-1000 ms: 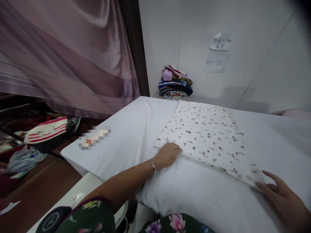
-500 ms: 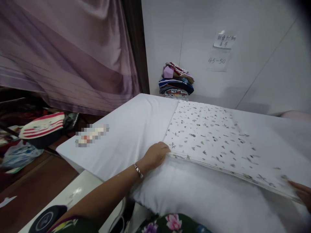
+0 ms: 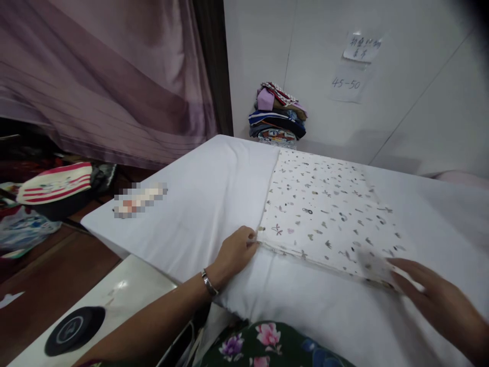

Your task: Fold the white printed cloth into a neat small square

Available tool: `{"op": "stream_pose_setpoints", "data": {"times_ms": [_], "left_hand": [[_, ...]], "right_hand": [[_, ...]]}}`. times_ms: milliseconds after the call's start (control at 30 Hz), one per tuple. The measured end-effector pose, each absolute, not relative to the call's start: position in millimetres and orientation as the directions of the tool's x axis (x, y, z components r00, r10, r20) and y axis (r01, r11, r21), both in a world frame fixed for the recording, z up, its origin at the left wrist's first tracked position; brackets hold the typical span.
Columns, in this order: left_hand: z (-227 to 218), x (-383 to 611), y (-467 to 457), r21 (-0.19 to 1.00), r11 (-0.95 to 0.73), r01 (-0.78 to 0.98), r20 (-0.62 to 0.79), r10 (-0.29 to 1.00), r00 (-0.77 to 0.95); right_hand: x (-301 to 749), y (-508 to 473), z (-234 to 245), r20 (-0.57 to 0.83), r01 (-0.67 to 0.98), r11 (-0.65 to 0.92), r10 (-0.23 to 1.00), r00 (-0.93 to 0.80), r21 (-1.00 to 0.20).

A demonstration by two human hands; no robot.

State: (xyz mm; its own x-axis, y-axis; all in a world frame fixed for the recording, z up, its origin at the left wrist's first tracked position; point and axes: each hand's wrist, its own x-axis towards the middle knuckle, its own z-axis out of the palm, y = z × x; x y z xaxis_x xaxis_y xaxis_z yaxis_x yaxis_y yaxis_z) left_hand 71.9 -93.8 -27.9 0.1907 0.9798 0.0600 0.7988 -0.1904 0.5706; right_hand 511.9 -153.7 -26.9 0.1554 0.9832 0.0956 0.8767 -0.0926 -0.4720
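Note:
A white cloth printed with small plant-like motifs [image 3: 324, 204] lies folded in layers on the white-covered table [image 3: 214, 188]. My left hand [image 3: 239, 250], with a silver bracelet at the wrist, pinches the cloth's near left corner. At the near right corner is my right hand [image 3: 431, 290], slightly smeared by motion. Its fingers close around the folded edge there, index finger above and thumb below. The layered front edge runs between both hands, a little above my floral-clad lap [image 3: 267, 341].
Stacked folded clothes [image 3: 278, 112] stand beyond the table's far edge, by a wall with paper notes [image 3: 346, 84]. A blurred-out item [image 3: 139, 199] lies at the left. Lower left, a dark round object [image 3: 74, 330] rests on a white surface. A purple curtain [image 3: 126, 76] hangs behind.
My right hand has come leftward and into view along with the cloth's right end, so the near edge spans less width. My left hand stays at the left corner. The view has tilted slightly.

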Motion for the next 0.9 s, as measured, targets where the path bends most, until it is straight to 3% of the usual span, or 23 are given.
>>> {"op": "stream_pose_setpoints", "data": {"times_ms": [100, 167, 233, 300, 433, 633, 833, 900], "left_hand": [[-27, 76, -100, 0.563, -0.140, 0.814, 0.019, 0.988, 0.156], [-28, 78, -102, 0.553, -0.182, 0.813, 0.047, 0.981, 0.188], [-29, 80, -102, 0.555, -0.220, 0.802, 0.080, 0.974, 0.211], [-30, 80, -103, 0.560, -0.244, 0.792, 0.109, 0.969, 0.221], [-32, 79, -106, 0.562, -0.249, 0.789, 0.137, 0.968, 0.208], [-33, 80, -105, 0.570, -0.204, 0.796, 0.124, 0.979, 0.163], [-32, 81, -104, 0.611, -0.202, 0.765, 0.123, 0.979, 0.161], [-33, 81, -105, 0.626, -0.191, 0.756, 0.131, 0.981, 0.140]], "right_hand": [[418, -133, -6, -0.052, 0.750, 0.142, 0.972, -0.229, -0.646], [361, -118, -2, 0.021, 0.639, 0.302, 0.913, -0.408, -0.708], [316, -103, -6, 0.103, 0.576, 0.457, 0.835, -0.541, -0.678], [284, -89, -13, 0.181, 0.575, 0.546, 0.802, -0.569, -0.609], [256, -69, -26, 0.183, 0.630, 0.594, 0.784, -0.593, -0.500], [261, -67, -32, 0.188, 0.544, 0.473, 0.847, -0.497, -0.694], [261, -69, -36, 0.211, 0.577, 0.543, 0.813, -0.543, -0.610], [260, -67, -39, 0.211, 0.559, 0.521, 0.825, -0.525, -0.645]]}}
